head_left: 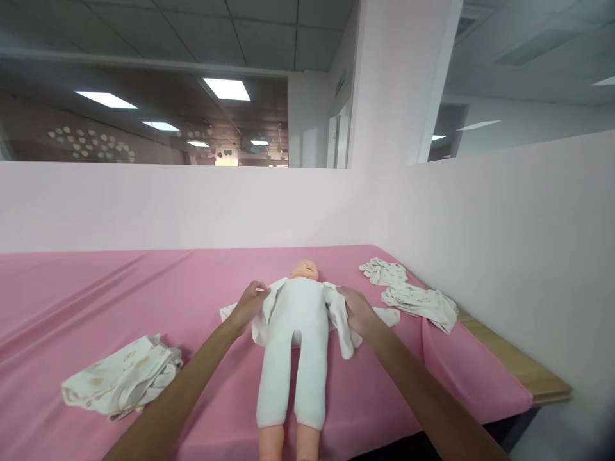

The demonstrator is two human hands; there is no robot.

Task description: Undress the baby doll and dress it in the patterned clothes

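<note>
A baby doll [304, 269] lies on its back, head away from me, feet at the near edge. White footless clothing [298, 307] covers its torso and legs; its lower legs are bare. Spread out under and beside the torso is a white baby shirt [346, 339], with patterned ends showing on both sides. My left hand [250, 302] has its fingers closed at the shirt's edge by the doll's shoulder on the left. On the opposite side my right hand [356, 310] grips the shirt's other edge, its fingertips partly hidden by the cloth.
A folded patterned cloth [122, 378] lies at the left. Two crumpled patterned cloths [383, 271] [423, 302] rest at the right. Pink sheeting [211, 410] covers the table, whose wooden edge [509, 355] shows at the right. White walls [192, 205] with windows stand behind and to the right.
</note>
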